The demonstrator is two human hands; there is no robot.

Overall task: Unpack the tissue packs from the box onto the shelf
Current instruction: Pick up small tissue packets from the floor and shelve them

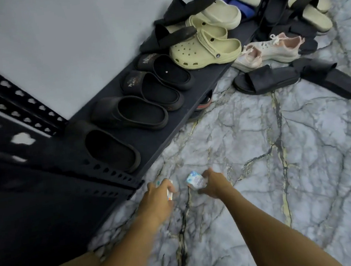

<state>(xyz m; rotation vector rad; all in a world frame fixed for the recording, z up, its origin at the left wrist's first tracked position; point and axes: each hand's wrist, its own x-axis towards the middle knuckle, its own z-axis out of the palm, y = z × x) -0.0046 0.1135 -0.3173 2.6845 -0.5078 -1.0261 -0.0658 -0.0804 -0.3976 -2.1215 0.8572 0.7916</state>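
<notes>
Both my arms reach down over the marble floor. My left hand (158, 195) is closed around a small white and blue tissue pack (170, 193), mostly hidden by the fingers, close to the shelf's front corner. My right hand (212, 184) grips a second tissue pack (194, 180), white with blue print, held just right of the first. The two packs are a short gap apart. The dark shelf (203, 79) runs along the wall at the left, its lower board lined with shoes. No box is in view.
Black slides (128, 114) and cream clogs (204, 53) fill the shelf board. More sandals, pink sneakers (270, 50) and black slides (266, 78) lie on the floor at the upper right. A perforated black shelf rail (100, 170) sits near my left hand. The marble floor (283, 164) spreads right.
</notes>
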